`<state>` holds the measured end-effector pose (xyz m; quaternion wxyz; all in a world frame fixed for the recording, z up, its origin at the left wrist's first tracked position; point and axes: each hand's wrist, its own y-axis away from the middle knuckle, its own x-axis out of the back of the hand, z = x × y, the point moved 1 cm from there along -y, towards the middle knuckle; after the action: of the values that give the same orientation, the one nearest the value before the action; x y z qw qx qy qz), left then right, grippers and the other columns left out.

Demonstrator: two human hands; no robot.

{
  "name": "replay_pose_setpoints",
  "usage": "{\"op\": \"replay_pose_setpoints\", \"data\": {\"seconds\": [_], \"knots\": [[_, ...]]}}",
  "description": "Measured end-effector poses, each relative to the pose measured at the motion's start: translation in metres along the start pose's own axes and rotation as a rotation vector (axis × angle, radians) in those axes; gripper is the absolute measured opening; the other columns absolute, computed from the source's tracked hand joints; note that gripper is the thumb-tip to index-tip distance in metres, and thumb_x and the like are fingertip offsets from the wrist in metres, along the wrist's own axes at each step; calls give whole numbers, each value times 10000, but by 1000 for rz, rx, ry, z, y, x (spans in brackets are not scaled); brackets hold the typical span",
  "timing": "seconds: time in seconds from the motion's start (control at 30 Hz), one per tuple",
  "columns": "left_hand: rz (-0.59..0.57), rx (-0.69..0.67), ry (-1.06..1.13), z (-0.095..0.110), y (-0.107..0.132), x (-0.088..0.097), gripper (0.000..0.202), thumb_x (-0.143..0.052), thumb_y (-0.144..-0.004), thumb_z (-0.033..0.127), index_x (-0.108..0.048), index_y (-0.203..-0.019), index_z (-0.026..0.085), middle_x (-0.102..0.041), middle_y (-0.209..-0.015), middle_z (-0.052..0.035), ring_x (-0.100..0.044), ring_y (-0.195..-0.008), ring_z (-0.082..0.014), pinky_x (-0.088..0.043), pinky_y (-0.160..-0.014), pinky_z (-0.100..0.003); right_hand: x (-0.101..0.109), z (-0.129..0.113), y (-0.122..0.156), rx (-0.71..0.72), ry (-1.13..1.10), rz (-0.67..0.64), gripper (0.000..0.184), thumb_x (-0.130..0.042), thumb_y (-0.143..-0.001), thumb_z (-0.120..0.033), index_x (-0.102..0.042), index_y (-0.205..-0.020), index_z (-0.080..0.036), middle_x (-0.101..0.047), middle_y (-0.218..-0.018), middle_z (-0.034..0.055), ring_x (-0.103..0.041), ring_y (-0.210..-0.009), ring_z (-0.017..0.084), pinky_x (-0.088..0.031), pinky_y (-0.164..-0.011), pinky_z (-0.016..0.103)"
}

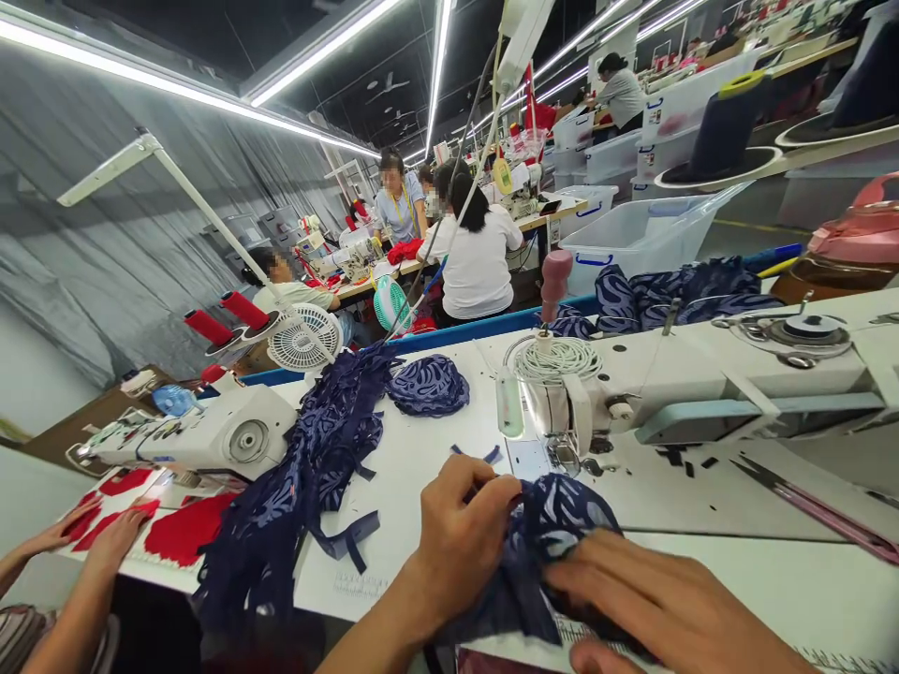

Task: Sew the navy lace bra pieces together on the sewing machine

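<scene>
A navy patterned bra cup piece (572, 501) lies in front of the sewing machine's needle area (562, 454), partly hidden under my hands. My left hand (467, 534) is closed, its thumb and fingers pinching the upper left edge of the piece. My right hand (650, 590) rests over the lower right part, fingers stretched out and pressing on the fabric; the thumb is apart. Dark strips of the same fabric hang below, near the table edge. Behind lies a stack of similar navy cups (428, 385).
A long heap of navy fabric (302, 477) runs along the left of the table. Purple-handled tweezers (821, 510) lie at right. A co-worker's hands (105, 543) touch red pieces (189, 529) at far left. A pink-handled screwdriver (554, 281) stands on the machine, beside coiled cord (562, 359).
</scene>
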<state>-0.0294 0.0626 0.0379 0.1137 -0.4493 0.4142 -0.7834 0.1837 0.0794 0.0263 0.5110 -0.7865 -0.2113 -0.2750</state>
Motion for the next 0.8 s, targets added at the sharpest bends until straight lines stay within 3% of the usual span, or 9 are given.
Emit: {"op": "replay_pose_setpoints", "data": {"seconds": [0.1,0.23,0.37,0.53,0.67,0.8], "knots": [[52,83,149,-6,26,-2,274,-502,-903,12,-642,-1021,217,-621,-872,-35,-616,-764,-128,-528,-673,-219,-11,3,3,-64,-69,-9,193,-586,-957,-248,-631,-1139,-293,-723,-934,18,-698,-799,177,-580,-667,267],[90,153,204,-5,53,-9,294,-488,-878,-6,-627,-1003,222,-637,-842,-26,-626,-751,-134,-554,-674,-240,-32,19,-1,-85,-24,63,274,-567,-972,-255,-606,-1243,-247,-662,-1112,77,-656,-980,207,-559,-826,325],[107,148,239,6,58,-9,327,-465,-867,-1,-613,-1041,233,-644,-862,-37,-635,-754,-139,-568,-670,-253,-42,24,-4,-28,-22,49,225,-555,-963,-175,-612,-1173,-234,-675,-1036,56,-641,-916,193,-520,-810,353],[116,122,173,16,58,-10,318,-611,-853,205,-557,-1166,200,-627,-1030,-129,-649,-955,-249,-603,-790,-397,-42,21,5,47,49,138,234,-532,-941,-98,-620,-1102,-243,-703,-928,33,-647,-845,197,-490,-782,390],[124,48,-33,17,57,-17,242,-536,-837,17,-596,-990,194,-646,-871,-47,-648,-791,-163,-538,-910,-383,-40,22,11,-46,-21,110,215,-548,-951,-103,-604,-1085,-262,-691,-939,26,-636,-866,192,-494,-820,390],[129,-59,-132,19,53,-22,204,-520,-847,-4,-611,-923,162,-660,-772,-2,-640,-676,-108,-337,-1137,-456,-32,28,13,-259,-257,-32,127,-598,-960,-273,-583,-1086,-278,-658,-1025,35,-628,-954,195,-536,-792,319]]}}
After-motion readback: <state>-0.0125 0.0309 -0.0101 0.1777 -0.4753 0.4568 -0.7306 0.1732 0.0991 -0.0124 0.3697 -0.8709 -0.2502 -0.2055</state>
